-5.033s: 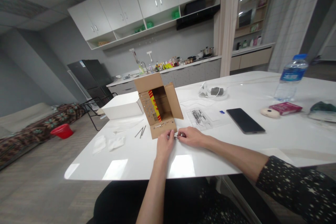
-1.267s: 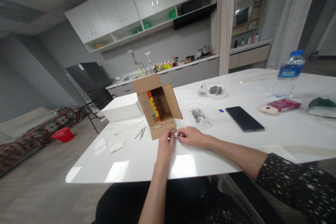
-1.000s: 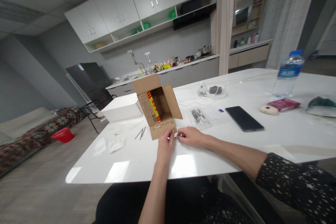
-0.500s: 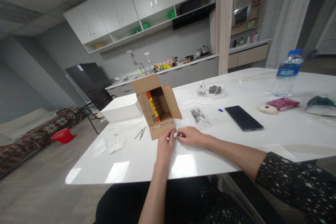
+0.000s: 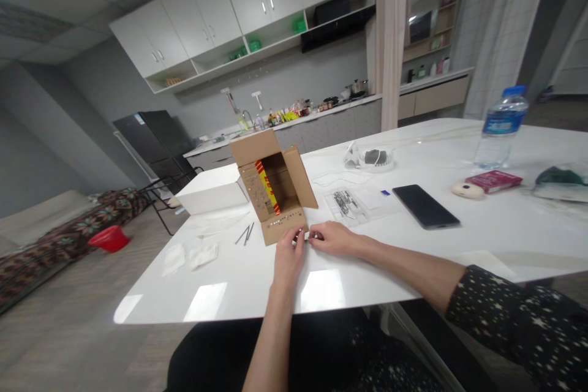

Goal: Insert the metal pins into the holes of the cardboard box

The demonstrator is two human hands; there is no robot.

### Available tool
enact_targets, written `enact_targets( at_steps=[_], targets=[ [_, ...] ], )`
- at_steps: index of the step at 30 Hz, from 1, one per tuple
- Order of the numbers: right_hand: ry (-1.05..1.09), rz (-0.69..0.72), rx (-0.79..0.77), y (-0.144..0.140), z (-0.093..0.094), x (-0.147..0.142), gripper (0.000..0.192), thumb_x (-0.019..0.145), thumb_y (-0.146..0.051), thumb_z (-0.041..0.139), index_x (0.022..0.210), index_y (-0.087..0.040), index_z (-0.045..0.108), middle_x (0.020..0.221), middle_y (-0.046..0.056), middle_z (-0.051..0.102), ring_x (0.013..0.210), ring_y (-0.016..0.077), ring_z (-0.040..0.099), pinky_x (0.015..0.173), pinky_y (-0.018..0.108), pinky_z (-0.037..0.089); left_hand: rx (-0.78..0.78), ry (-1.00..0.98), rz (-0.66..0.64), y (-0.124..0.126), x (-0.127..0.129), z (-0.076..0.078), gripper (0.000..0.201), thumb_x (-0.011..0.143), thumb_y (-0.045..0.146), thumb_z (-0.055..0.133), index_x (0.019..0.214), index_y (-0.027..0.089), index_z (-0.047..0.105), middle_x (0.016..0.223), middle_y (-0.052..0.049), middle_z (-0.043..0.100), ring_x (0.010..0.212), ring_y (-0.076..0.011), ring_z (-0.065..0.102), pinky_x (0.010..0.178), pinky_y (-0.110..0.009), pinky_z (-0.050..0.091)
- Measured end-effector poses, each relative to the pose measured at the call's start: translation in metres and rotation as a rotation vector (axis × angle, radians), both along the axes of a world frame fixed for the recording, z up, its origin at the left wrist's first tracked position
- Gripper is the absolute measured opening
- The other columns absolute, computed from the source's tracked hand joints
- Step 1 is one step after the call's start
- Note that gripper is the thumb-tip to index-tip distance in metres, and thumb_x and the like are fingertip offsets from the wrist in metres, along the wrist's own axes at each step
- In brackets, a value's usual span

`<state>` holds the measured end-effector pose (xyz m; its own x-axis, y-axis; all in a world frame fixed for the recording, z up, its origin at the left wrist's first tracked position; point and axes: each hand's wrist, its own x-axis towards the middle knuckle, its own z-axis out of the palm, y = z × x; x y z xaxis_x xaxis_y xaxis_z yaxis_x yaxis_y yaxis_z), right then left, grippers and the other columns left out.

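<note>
My left hand [image 5: 288,255] and my right hand [image 5: 332,238] meet fingertip to fingertip on the white table [image 5: 395,257]. Together they pinch a small metal part [image 5: 307,236], too small to identify. It sits just in front of the lower flap of an open cardboard box [image 5: 274,190]. That flap carries a row of small shiny studs. The box lies on its side with a red and yellow strip inside.
A white box [image 5: 211,188] stands left of the cardboard box, two thin dark pins [image 5: 246,233] and white tissues [image 5: 190,255] nearer. To the right lie a clear plastic bag [image 5: 350,203], a black phone [image 5: 425,206], a water bottle [image 5: 497,128] and a red pack [image 5: 494,180].
Both hands stay pinched together at the same spot by the box flap. Only the camera has drifted slightly.
</note>
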<state>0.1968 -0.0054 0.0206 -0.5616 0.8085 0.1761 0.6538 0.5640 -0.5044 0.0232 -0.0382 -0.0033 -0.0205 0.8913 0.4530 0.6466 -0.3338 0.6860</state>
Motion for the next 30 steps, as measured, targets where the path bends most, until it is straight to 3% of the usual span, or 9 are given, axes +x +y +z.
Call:
enact_targets(
  at_steps=[5, 17, 30],
  targets=[
    [0.010, 0.002, 0.002, -0.0003, 0.0003, -0.0001, 0.024, 0.086, -0.033, 0.052, 0.097, -0.022, 0.070, 0.084, 0.003, 0.072, 0.074, 0.0175, 0.062, 0.063, 0.025, 0.035, -0.031, 0.017, 0.004, -0.0020, 0.0013, 0.0034, 0.024, 0.091, 0.031, 0.049, 0.095, 0.017, 0.068, 0.094, -0.008, 0.071, 0.086, -0.0184, 0.064, 0.079, -0.031, 0.049],
    [0.019, -0.001, 0.017, 0.0022, -0.0038, -0.0003, 0.023, 0.086, -0.035, 0.052, 0.093, -0.022, 0.070, 0.082, 0.003, 0.072, 0.073, 0.0173, 0.061, 0.063, 0.025, 0.035, -0.012, 0.063, 0.023, -0.0036, 0.0000, 0.0036, 0.030, 0.095, 0.038, 0.040, 0.096, 0.019, 0.064, 0.095, -0.007, 0.069, 0.086, -0.0192, 0.062, 0.079, -0.032, 0.046],
    [0.009, -0.007, 0.004, 0.0004, 0.0000, -0.0005, 0.023, 0.086, -0.034, 0.054, 0.097, -0.023, 0.071, 0.087, 0.004, 0.073, 0.076, 0.0179, 0.063, 0.065, 0.025, 0.036, -0.006, 0.088, -0.009, -0.0029, 0.0006, 0.0031, 0.026, 0.094, 0.033, 0.042, 0.095, 0.020, 0.065, 0.094, -0.007, 0.069, 0.090, -0.0200, 0.062, 0.082, -0.033, 0.046]
  ],
)
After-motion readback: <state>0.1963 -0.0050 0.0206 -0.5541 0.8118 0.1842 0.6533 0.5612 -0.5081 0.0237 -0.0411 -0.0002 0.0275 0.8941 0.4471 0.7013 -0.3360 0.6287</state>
